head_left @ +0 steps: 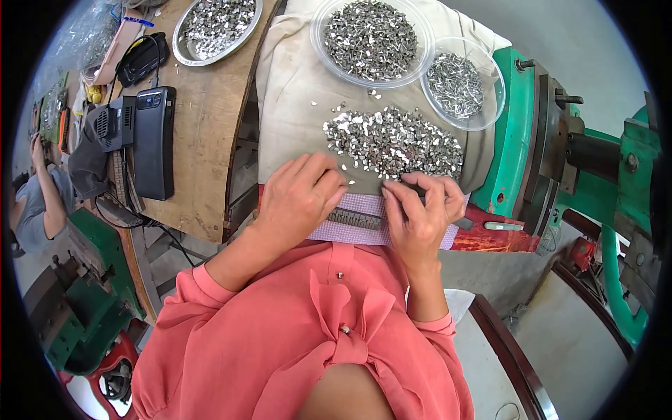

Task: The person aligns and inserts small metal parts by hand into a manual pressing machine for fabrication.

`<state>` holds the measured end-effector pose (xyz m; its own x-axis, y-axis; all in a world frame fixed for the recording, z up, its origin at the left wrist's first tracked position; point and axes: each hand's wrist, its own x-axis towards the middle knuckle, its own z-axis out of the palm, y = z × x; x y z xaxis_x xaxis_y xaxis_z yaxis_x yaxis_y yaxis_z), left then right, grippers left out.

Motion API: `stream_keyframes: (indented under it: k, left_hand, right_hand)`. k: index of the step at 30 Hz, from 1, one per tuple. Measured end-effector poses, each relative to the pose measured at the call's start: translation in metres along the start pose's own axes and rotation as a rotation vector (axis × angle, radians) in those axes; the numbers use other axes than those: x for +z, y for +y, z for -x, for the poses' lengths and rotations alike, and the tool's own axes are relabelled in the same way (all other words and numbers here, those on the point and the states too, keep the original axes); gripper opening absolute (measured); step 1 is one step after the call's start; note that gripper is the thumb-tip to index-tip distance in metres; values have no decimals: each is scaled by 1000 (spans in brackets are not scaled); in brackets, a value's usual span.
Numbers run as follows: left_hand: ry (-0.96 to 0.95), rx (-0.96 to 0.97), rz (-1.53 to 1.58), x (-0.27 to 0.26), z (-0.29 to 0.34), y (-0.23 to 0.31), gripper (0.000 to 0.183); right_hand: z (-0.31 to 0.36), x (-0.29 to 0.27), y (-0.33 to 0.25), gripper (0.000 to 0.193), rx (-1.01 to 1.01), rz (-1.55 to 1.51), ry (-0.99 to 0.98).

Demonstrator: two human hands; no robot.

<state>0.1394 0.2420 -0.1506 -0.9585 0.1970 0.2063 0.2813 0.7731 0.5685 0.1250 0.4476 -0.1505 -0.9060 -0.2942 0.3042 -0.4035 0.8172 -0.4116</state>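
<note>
A heap of small silvery metal pieces (395, 143) lies on a grey-brown cloth (290, 157) in front of me. At its near left edge is my left hand (297, 196), fingers curled together in a pinch; anything between the tips is hidden. My right hand (423, 210) is at the near right edge, thumb and fingers bent toward the heap, closed around something too small to make out. Between the hands rests a dark metal strip (355, 218) with a row of small parts or slots, lying on purple checked cloth (322, 231). Its right end passes beneath my right hand.
Beyond the heap stand a large clear bowl (371, 42) and a smaller clear tub (455, 84) of metal pieces. A metal dish (217, 28) and black power bank (154, 140) sit on the left wooden table (199, 126). Green machinery (514, 126) borders the right. Another person (42, 196) works far left.
</note>
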Motion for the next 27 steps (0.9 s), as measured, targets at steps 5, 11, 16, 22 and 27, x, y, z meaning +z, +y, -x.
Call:
stream_keyframes:
  k: [5, 11, 16, 22, 27]
  left_hand:
    - [-1, -31, 83, -4, 3, -7, 14]
    - [7, -24, 136, 0, 1, -6, 16]
    - [12, 16, 136, 4, -3, -7, 18]
    - [-1, 71, 109, 5, -8, -8, 18]
    - [-9, 106, 110, 8, -10, -8, 19]
  right_hand:
    - [-10, 6, -2, 15, -63, 71, 7]
    - [-22, 5, -8, 13, -92, 107, -12]
    - [-25, 3, -8, 13, -85, 87, -42]
    - [-24, 5, -4, 13, -101, 59, -51]
    - [-24, 3, -4, 13, -83, 37, -68]
